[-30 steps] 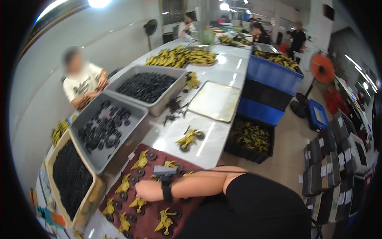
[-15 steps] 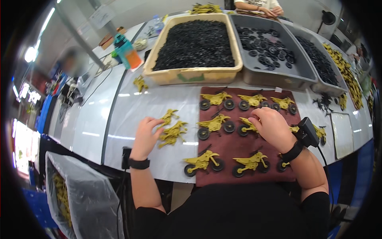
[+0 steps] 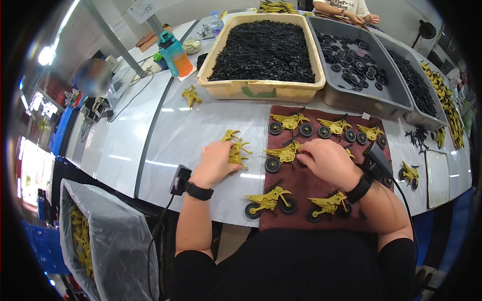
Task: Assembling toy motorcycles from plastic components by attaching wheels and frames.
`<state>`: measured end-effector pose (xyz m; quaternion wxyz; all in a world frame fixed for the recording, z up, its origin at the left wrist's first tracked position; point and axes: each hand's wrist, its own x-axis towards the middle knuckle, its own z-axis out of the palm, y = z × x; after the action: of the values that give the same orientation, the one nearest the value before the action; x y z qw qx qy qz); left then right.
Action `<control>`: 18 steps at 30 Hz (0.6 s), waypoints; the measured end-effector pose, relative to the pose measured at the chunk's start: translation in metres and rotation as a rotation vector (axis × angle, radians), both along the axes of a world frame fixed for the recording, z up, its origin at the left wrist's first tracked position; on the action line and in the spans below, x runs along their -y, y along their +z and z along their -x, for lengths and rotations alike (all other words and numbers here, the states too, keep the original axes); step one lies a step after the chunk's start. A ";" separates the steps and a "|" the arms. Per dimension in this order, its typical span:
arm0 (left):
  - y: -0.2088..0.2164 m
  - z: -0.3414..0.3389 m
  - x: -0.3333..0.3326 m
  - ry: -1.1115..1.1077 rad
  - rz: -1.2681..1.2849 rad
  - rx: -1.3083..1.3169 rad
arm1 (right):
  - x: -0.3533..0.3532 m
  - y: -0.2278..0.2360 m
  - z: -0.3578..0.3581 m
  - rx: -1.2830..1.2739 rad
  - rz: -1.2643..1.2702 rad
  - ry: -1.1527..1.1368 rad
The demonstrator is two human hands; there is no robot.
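My left hand (image 3: pixel 215 161) is curled round the near side of a small pile of yellow toy motorcycle bodies (image 3: pixel 238 154) on the white table, its thumb against them. My right hand (image 3: pixel 329 161) is over the maroon mat (image 3: pixel 296 180), fingers pinched together at the front end of a yellow toy motorcycle (image 3: pixel 283 152) in the middle row. That motorcycle's front wheel is hidden by the hand, and whatever the fingertips hold cannot be made out. More toy motorcycles with black wheels lie in rows on the mat, such as a near-left one (image 3: pixel 267 201) and another (image 3: pixel 329 204).
A cream bin (image 3: pixel 261 90) of black parts and a grey bin (image 3: pixel 369 100) of black wheels stand behind the mat. A bottle (image 3: pixel 175 55) and one loose yellow body (image 3: pixel 191 95) are at back left. A plastic-lined box (image 3: pixel 115 241) sits lower left. Another person's hands (image 3: pixel 364 20) show far off.
My left hand has closed in on the yellow bodies from their left. My right hand has shifted left from one middle-row motorcycle to its neighbour. The whole view has swung slightly.
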<state>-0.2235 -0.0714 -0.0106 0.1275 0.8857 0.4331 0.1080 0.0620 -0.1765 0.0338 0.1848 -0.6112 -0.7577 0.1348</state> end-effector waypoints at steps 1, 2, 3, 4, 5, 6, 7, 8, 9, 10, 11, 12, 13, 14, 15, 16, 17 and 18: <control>0.007 0.002 -0.001 0.015 0.043 0.028 | -0.003 0.001 -0.003 0.002 0.004 -0.011; 0.014 0.001 -0.001 0.030 0.087 0.055 | -0.007 0.002 -0.006 -0.039 -0.008 -0.030; 0.023 -0.003 0.000 0.011 0.062 0.119 | -0.012 0.004 -0.008 -0.080 -0.021 -0.047; 0.028 -0.009 0.001 0.009 0.066 0.120 | -0.015 0.006 -0.009 -0.078 -0.017 -0.049; 0.032 -0.019 0.003 -0.106 0.011 0.207 | -0.019 0.007 -0.010 -0.134 -0.035 -0.037; 0.031 -0.031 0.005 -0.223 -0.043 0.297 | -0.020 0.008 -0.010 -0.189 -0.053 -0.026; 0.028 -0.043 0.007 -0.275 -0.046 0.341 | -0.021 0.008 -0.008 -0.186 -0.050 -0.023; 0.023 -0.055 0.012 -0.304 -0.097 0.326 | -0.022 0.007 -0.004 -0.208 -0.012 -0.023; 0.021 -0.069 0.015 -0.310 -0.098 0.333 | -0.023 0.006 -0.003 -0.227 0.022 -0.032; 0.019 -0.078 0.020 -0.313 -0.099 0.336 | -0.024 0.004 -0.002 -0.249 0.057 -0.037; 0.016 -0.085 0.022 -0.315 -0.097 0.337 | -0.026 -0.003 -0.003 -0.194 0.082 -0.052; 0.011 -0.090 0.023 -0.304 -0.109 0.305 | -0.026 -0.003 -0.003 -0.193 0.083 -0.057; 0.007 -0.094 0.024 -0.293 -0.120 0.274 | -0.026 -0.003 -0.003 -0.182 0.124 -0.085; 0.003 -0.097 0.025 -0.296 -0.118 0.275 | -0.026 -0.004 -0.002 -0.171 0.165 -0.113; -0.001 -0.099 0.027 -0.281 -0.142 0.291 | -0.026 -0.005 -0.003 -0.171 0.167 -0.117; -0.004 -0.100 0.028 -0.266 -0.166 0.308 | -0.025 -0.008 -0.003 -0.172 0.167 -0.139; -0.007 -0.100 0.029 -0.268 -0.164 0.308 | -0.025 -0.011 -0.003 -0.174 0.167 -0.161; -0.009 -0.101 0.031 -0.260 -0.169 0.308 | -0.024 -0.015 -0.004 -0.173 0.168 -0.165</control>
<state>-0.1228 -0.1023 -0.0191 0.1302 0.9147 0.2803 0.2604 0.0660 -0.1521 0.0190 0.2079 -0.6708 -0.6722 0.2344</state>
